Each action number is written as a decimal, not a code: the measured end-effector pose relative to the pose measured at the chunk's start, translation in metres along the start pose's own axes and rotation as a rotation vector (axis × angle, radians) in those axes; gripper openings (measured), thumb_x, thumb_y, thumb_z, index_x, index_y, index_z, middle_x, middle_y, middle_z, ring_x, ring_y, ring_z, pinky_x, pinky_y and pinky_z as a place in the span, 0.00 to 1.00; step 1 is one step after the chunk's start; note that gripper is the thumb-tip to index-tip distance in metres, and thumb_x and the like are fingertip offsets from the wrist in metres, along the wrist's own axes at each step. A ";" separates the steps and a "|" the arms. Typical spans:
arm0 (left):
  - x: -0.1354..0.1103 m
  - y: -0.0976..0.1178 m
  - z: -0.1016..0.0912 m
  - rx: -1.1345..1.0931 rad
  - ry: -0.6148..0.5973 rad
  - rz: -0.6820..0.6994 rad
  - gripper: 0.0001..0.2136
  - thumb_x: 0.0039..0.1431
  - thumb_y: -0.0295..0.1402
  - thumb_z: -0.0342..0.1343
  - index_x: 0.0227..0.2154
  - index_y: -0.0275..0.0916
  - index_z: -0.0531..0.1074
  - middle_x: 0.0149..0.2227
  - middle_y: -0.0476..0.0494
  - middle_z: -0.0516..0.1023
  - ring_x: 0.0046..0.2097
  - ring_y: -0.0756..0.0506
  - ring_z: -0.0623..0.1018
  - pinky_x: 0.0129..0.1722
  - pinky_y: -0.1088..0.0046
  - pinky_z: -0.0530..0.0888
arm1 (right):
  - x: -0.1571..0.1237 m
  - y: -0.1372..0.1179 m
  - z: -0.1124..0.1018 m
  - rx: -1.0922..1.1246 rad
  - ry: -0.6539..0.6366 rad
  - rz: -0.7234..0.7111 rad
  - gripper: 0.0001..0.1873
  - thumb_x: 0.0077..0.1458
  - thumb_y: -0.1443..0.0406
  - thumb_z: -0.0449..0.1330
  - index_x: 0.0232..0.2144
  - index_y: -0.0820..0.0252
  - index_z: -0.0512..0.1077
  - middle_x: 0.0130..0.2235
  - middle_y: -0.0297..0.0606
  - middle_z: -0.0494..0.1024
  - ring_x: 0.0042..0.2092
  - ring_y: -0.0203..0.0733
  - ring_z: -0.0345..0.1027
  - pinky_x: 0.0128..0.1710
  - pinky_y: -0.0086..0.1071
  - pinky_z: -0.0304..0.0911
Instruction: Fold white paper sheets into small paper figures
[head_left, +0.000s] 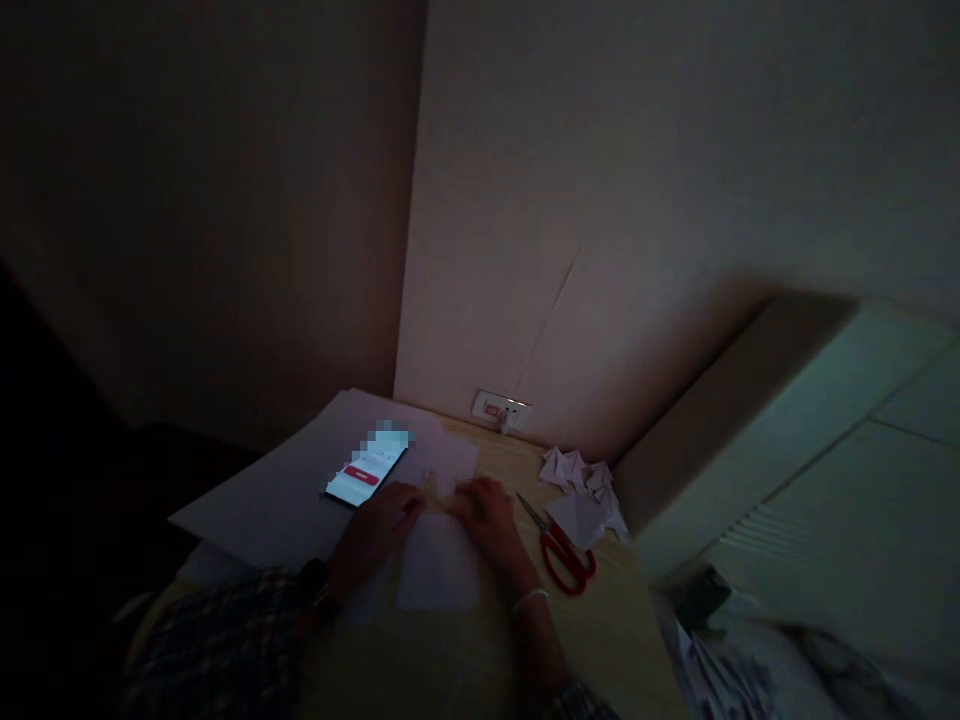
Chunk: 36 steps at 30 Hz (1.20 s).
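First, big white sheets point(281, 510) lie over the table's point(619, 625) far left corner, with a lit phone point(371, 470) on top. Next, the left hand point(384, 525) has its fingers bunched at the far end of a small white paper point(439, 575). The right hand's point(486, 515) fingers curl in there too; it's too dark to tell if either pinches it. The paper should be light, bendy and easy to tear, best held by its edges. Then come red scissors point(553, 532), and folded paper shapes point(579, 515) by the far right corner
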<state>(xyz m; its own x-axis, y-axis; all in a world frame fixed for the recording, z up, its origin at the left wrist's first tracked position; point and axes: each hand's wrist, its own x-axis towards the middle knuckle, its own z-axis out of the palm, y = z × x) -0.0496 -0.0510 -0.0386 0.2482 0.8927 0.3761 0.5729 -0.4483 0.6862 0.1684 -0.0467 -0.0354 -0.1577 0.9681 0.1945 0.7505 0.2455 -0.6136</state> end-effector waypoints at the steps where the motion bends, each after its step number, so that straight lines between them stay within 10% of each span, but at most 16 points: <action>1: 0.000 0.002 -0.001 0.000 0.012 -0.010 0.11 0.64 0.35 0.48 0.33 0.41 0.75 0.36 0.42 0.82 0.41 0.42 0.80 0.46 0.65 0.77 | 0.001 0.000 -0.002 0.015 -0.046 0.028 0.15 0.53 0.68 0.68 0.45 0.55 0.79 0.51 0.44 0.76 0.56 0.53 0.67 0.57 0.45 0.58; 8: -0.005 0.011 0.002 -0.009 -0.090 -0.050 0.10 0.63 0.30 0.49 0.32 0.40 0.76 0.35 0.42 0.82 0.40 0.43 0.80 0.44 0.66 0.75 | -0.004 -0.013 -0.009 -0.019 -0.218 0.141 0.12 0.49 0.75 0.66 0.36 0.57 0.78 0.49 0.43 0.76 0.56 0.52 0.67 0.54 0.43 0.55; 20: -0.014 0.003 0.013 -0.259 -0.034 -0.018 0.17 0.56 0.32 0.58 0.49 0.40 0.76 0.51 0.37 0.80 0.55 0.38 0.78 0.58 0.57 0.74 | -0.004 0.011 -0.007 0.493 -0.136 0.133 0.05 0.46 0.66 0.65 0.23 0.58 0.71 0.27 0.31 0.74 0.31 0.40 0.66 0.35 0.32 0.60; 36: -0.009 -0.006 0.002 -0.505 -0.176 -0.237 0.14 0.53 0.39 0.57 0.41 0.41 0.79 0.41 0.42 0.86 0.43 0.39 0.84 0.46 0.60 0.80 | -0.005 0.003 -0.017 0.718 -0.072 0.231 0.11 0.43 0.56 0.69 0.26 0.57 0.78 0.25 0.31 0.76 0.29 0.38 0.68 0.32 0.31 0.62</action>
<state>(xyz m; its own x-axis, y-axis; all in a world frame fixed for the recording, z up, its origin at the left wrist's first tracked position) -0.0534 -0.0556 -0.0477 0.3092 0.9460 0.0970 0.1959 -0.1632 0.9670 0.1824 -0.0515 -0.0258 -0.1070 0.9937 -0.0347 0.1709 -0.0160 -0.9852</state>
